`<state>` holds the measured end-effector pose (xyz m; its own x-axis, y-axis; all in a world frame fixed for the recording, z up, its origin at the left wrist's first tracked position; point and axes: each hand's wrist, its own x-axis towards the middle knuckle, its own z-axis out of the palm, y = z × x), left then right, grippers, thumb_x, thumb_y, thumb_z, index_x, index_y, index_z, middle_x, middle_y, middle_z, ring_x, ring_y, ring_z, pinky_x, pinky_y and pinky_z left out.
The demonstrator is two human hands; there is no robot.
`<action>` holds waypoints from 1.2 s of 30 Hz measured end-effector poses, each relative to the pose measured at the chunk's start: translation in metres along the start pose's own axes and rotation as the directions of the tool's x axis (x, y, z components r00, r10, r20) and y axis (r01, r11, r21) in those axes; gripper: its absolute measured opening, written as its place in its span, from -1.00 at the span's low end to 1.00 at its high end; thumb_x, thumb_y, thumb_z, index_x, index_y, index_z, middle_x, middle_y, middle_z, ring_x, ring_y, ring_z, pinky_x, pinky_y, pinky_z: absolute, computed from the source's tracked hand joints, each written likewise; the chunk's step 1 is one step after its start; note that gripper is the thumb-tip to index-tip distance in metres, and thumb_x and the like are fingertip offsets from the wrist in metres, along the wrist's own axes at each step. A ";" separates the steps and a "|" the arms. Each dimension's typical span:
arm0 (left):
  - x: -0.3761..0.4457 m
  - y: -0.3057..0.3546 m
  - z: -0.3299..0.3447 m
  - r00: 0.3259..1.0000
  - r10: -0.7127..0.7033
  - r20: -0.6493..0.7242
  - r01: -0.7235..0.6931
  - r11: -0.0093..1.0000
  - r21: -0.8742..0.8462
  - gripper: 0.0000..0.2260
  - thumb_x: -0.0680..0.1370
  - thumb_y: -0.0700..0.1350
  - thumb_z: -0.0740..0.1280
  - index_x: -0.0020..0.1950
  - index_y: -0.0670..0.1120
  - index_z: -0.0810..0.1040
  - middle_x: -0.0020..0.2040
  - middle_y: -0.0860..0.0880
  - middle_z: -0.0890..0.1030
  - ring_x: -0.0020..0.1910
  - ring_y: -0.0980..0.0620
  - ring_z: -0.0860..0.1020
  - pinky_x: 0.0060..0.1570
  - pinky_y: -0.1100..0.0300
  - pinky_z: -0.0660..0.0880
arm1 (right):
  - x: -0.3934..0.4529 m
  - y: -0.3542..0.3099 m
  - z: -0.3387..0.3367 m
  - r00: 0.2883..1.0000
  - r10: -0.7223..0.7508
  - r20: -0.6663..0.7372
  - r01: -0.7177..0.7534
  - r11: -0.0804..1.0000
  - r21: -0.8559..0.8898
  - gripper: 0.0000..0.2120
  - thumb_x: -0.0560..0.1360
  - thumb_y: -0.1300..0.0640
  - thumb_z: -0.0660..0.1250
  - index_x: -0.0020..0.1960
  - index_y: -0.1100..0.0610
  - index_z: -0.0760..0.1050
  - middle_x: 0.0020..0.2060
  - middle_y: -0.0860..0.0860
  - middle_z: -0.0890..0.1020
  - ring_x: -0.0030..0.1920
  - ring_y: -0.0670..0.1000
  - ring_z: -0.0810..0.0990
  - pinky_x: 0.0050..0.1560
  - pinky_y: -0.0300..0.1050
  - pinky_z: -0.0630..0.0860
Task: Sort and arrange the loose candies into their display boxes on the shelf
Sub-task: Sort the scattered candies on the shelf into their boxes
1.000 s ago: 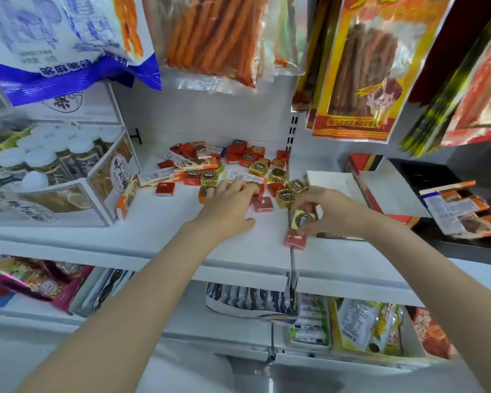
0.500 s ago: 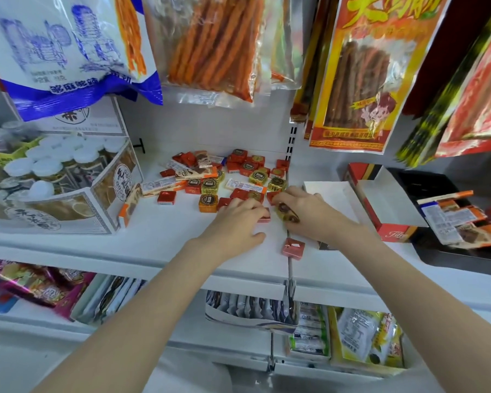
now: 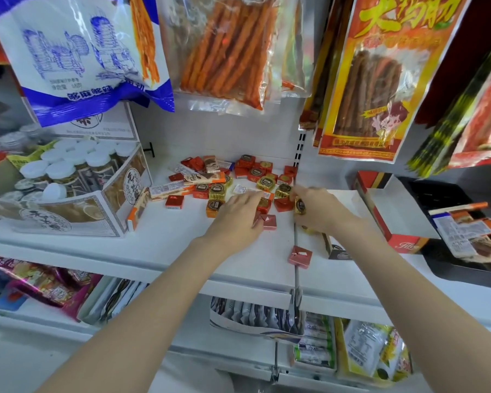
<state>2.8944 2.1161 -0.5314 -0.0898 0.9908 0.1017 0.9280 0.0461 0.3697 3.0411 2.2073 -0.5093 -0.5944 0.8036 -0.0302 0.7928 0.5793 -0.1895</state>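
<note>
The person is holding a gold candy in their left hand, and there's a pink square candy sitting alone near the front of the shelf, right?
Not quite. The gold candy is in the right hand, as the head view shows. The left hand rests over the red candies. The pink square candy does sit alone near the shelf front.

Covering several red and gold foil-wrapped square candies [image 3: 264, 204] beneath the left hand [image 3: 236, 217]; blurring at the right hand's [image 3: 321, 211] fingertips, leaving their grip unclear.

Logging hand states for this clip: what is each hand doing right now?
Left hand: open, fingers resting on the red square candies.
Right hand: closed, pinching a gold-wrapped candy.
</note>
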 end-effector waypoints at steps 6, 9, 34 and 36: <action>0.010 -0.004 0.002 0.998 -0.061 -0.028 0.062 0.998 0.020 -0.55 0.57 -0.07 0.19 0.45 -0.06 0.21 0.35 -0.08 0.37 0.36 -0.09 0.25 0.31 0.06 0.22 | -0.003 -0.010 0.011 0.999 0.029 -0.041 -0.032 0.997 -0.074 -0.51 0.42 0.23 0.29 0.29 0.11 0.21 0.08 0.19 0.37 -0.08 0.25 0.54 -0.06 0.01 0.51; 0.013 -0.007 0.001 0.999 -0.041 -0.015 0.041 0.999 0.004 -0.52 0.57 -0.08 0.20 0.48 -0.04 0.17 0.41 -0.05 0.31 0.40 -0.07 0.19 0.36 0.07 0.16 | -0.006 -0.007 0.008 0.999 0.003 -0.040 -0.003 1.000 0.003 -0.57 0.41 0.21 0.33 0.20 0.13 0.25 0.03 0.16 0.42 -0.06 0.20 0.53 -0.09 -0.03 0.49; 0.007 0.011 -0.008 0.984 -0.067 -0.166 0.025 0.970 -0.243 -0.64 0.53 -0.12 0.30 0.30 -0.11 0.32 0.22 -0.09 0.44 0.12 -0.02 0.49 0.11 0.14 0.46 | -0.033 0.003 -0.016 0.885 0.278 -0.374 -0.035 0.839 0.543 -0.80 0.43 0.25 0.35 -0.10 0.15 0.32 -0.32 -0.05 0.48 -0.31 -0.06 0.50 -0.40 -0.32 0.44; 0.007 0.022 -0.009 0.981 -0.025 -0.192 -0.029 0.962 -0.272 -0.65 0.53 -0.12 0.30 0.29 -0.11 0.33 0.21 -0.06 0.44 0.14 0.01 0.47 0.11 0.22 0.40 | -0.043 0.025 -0.030 0.829 0.386 -0.406 -0.065 0.786 0.615 -0.81 0.42 0.23 0.37 -0.09 0.17 0.35 -0.31 -0.04 0.48 -0.29 -0.05 0.50 -0.33 -0.22 0.48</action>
<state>2.9106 2.1225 -0.5140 -0.1808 0.9462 0.2683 0.7967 -0.0190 0.6041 3.0910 2.1914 -0.4830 -0.1321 0.9448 0.3000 0.5789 0.3192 -0.7503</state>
